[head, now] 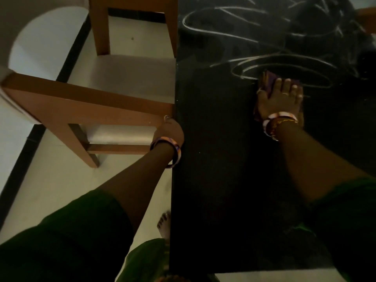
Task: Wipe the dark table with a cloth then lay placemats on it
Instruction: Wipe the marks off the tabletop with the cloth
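The dark table (219, 159) fills the right half of the view, its far part covered in white chalk scribbles (284, 64) while the near part is plain black. My right hand (280, 100) presses flat on a purple cloth (268, 82) lying on the table at the edge of the scribbles. My left hand (171, 129) rests on the table's left edge, its fingers curled over the rim and mostly hidden. No placemats are in view.
Two brown wooden chairs stand left of the table: a near chair (81, 106) touching the table edge by my left hand, and a farther chair (132, 27). The floor (61, 180) is pale with a dark strip. My bare foot (164, 222) shows beside the table.
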`<state>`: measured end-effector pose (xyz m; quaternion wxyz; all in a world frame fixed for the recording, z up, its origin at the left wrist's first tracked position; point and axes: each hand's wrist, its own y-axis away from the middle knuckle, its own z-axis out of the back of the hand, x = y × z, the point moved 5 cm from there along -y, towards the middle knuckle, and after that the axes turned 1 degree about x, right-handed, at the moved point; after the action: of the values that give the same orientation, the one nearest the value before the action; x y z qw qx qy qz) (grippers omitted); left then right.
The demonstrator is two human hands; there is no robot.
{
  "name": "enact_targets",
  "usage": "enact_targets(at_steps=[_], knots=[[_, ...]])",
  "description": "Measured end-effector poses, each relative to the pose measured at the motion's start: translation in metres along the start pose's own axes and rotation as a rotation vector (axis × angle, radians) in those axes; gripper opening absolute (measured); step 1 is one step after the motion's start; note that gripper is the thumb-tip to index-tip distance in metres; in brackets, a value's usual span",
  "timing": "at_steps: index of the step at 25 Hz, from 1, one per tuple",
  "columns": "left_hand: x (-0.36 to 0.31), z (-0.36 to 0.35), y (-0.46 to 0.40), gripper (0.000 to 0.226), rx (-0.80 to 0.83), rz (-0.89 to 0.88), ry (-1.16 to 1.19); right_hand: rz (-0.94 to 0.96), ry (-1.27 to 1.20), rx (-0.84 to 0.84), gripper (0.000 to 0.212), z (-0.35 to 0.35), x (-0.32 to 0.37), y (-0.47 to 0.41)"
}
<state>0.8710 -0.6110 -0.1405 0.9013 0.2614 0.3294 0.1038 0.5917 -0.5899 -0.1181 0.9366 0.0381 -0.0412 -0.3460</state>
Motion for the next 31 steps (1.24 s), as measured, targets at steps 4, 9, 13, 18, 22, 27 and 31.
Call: enact_targets(at_steps=[4,9,13,18,22,27,31], knots=[[0.006,0.000,-0.003,0.052,-0.013,0.034,0.112,0.381,-0.019,0.034,0.068,-0.018,0.121,0.044],[-0.009,0.028,-0.005,0.052,-0.292,-0.397,-0.216,0.466,0.004,0.035,0.067,-0.013,0.118,0.036],[-0.020,0.047,-0.022,0.029,-0.356,-0.555,-0.340,0.054,-0.033,0.032,0.066,0.003,0.012,-0.007],[-0.054,0.065,-0.060,0.027,-0.293,-0.646,-0.284,0.180,-0.027,-0.010,0.066,-0.004,0.092,-0.001],[-0.062,0.047,-0.097,0.031,0.005,-0.426,-0.096,0.473,-0.078,0.055,0.065,-0.019,0.175,0.030],[-0.056,0.042,-0.090,0.031,-0.137,-0.463,-0.332,0.182,-0.007,0.002,0.066,0.001,0.066,-0.020],[-0.057,0.040,-0.090,0.031,-0.141,-0.465,-0.356,0.013,-0.051,0.029,0.065,0.006,0.050,-0.016]])
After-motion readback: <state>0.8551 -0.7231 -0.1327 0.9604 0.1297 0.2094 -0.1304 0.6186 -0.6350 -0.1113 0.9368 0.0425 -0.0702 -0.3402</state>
